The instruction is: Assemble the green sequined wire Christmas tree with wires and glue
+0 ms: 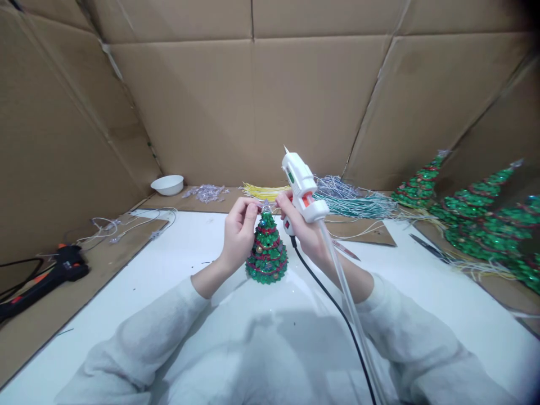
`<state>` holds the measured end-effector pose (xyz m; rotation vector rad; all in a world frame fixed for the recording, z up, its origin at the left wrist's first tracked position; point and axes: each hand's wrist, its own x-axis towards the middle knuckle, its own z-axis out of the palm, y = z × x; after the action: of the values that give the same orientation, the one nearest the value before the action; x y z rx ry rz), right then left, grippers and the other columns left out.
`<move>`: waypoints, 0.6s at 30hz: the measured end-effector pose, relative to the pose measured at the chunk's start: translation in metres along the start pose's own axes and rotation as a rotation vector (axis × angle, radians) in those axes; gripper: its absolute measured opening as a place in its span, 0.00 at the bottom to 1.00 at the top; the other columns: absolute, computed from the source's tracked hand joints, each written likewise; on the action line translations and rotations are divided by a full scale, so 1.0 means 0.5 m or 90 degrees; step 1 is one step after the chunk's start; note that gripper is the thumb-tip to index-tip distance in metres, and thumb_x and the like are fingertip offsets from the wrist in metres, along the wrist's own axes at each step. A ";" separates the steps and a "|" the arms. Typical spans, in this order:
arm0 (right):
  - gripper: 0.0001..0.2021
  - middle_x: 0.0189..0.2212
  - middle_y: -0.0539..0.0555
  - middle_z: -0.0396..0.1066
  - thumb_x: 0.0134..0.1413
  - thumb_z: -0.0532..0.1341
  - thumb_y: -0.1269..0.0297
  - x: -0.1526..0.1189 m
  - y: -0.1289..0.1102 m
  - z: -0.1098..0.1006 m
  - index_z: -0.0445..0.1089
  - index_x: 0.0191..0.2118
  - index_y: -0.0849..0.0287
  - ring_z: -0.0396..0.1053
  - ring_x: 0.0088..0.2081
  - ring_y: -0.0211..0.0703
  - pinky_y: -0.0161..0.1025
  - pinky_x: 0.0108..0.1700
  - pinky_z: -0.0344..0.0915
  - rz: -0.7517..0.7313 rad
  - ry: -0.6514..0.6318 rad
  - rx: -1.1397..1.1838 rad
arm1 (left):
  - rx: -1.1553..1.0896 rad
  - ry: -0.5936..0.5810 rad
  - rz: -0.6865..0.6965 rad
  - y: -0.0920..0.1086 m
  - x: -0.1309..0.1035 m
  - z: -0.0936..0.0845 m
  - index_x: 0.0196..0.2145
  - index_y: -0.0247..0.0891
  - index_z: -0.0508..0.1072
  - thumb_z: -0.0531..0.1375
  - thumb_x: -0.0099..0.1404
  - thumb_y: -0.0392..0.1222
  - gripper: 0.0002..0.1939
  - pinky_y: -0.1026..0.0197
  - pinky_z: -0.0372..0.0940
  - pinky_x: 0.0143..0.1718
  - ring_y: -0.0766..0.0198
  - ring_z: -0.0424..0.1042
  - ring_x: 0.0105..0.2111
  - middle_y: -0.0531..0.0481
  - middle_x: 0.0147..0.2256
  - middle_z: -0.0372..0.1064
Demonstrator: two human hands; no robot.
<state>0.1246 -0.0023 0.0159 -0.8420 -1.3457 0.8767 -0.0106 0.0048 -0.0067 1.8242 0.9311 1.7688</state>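
Note:
A small green Christmas tree point(266, 253) with red garland and tiny baubles stands upright on the white table between my hands. At its tip sits a clear star point(266, 206). My left hand point(241, 228) is closed in a pinch right beside the star; what lies between the fingertips is too small to make out. My right hand point(301, 228) is wrapped round a white hot glue gun point(298, 177), its nozzle pointing up and away. The thumb and forefinger of that hand reach toward the star's right side. A clear glue stick point(343, 281) trails from the gun's back.
Finished-looking trees point(485, 219) stand at the right. Behind my hands lie yellow wires point(265, 191), green wires point(358, 206), clear pieces point(206, 193) and a white bowl point(167, 184). Tweezers point(428, 247) lie right; a black glue gun point(54, 273) lies left. A black cord point(333, 304) runs toward me.

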 end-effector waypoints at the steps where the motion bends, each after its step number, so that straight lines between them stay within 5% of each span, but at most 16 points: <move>1: 0.10 0.22 0.47 0.60 0.54 0.58 0.57 -0.002 -0.002 0.000 0.64 0.29 0.58 0.57 0.23 0.34 0.36 0.27 0.59 0.006 0.000 0.001 | -0.026 0.007 -0.014 -0.001 0.001 0.000 0.33 0.39 0.69 0.53 0.66 0.44 0.09 0.62 0.64 0.38 0.65 0.67 0.33 0.50 0.31 0.68; 10: 0.08 0.25 0.47 0.64 0.53 0.59 0.59 -0.005 -0.008 0.000 0.65 0.31 0.58 0.61 0.26 0.34 0.36 0.30 0.61 0.009 0.012 0.025 | -0.192 0.085 -0.136 -0.010 0.029 -0.012 0.27 0.37 0.69 0.57 0.63 0.44 0.10 0.64 0.64 0.34 0.70 0.67 0.27 0.53 0.27 0.66; 18: 0.06 0.28 0.52 0.70 0.53 0.59 0.62 -0.019 -0.017 -0.006 0.68 0.33 0.60 0.67 0.29 0.37 0.36 0.29 0.64 0.082 -0.015 0.025 | -0.114 0.005 -0.160 -0.004 0.050 -0.042 0.28 0.35 0.72 0.60 0.60 0.42 0.07 0.63 0.66 0.34 0.67 0.70 0.29 0.50 0.27 0.70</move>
<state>0.1278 -0.0147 0.0194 -0.8973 -1.3011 1.0133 -0.0325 0.0213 0.0110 1.5195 0.9275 1.6470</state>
